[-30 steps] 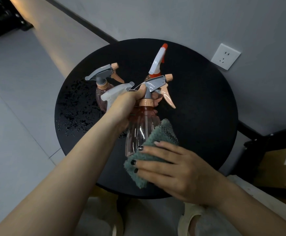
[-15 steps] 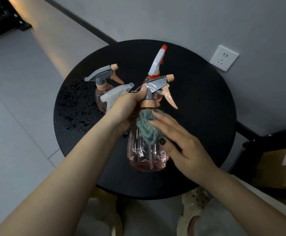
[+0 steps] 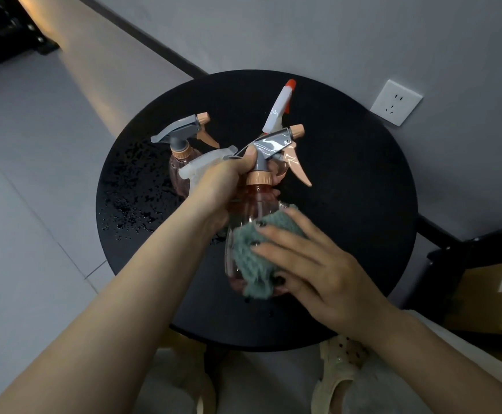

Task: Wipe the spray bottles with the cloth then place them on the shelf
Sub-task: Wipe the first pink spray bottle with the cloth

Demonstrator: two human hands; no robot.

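Cloth on the pink bottle, held over the round black counter.

The left hand point(image 3: 222, 186) grips the pink bottle point(image 3: 251, 222) at its neck, over the counter point(image 3: 348, 204) centre. The right hand point(image 3: 312, 264) presses the green cloth point(image 3: 251, 258) against its body with fairly straight fingers. Another pink bottle point(image 3: 181, 150) stands at ten o'clock, a white-and-red sprayer point(image 3: 279, 109) at twelve.

Round black table point(image 3: 348, 219) carries 3 spray bottles point(image 3: 184, 162) and scattered droplets point(image 3: 130, 198).

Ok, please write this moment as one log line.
step: wiping | left hand: grips pink spray bottle neck | right hand: presses green cloth on bottle body | shelf: not yet
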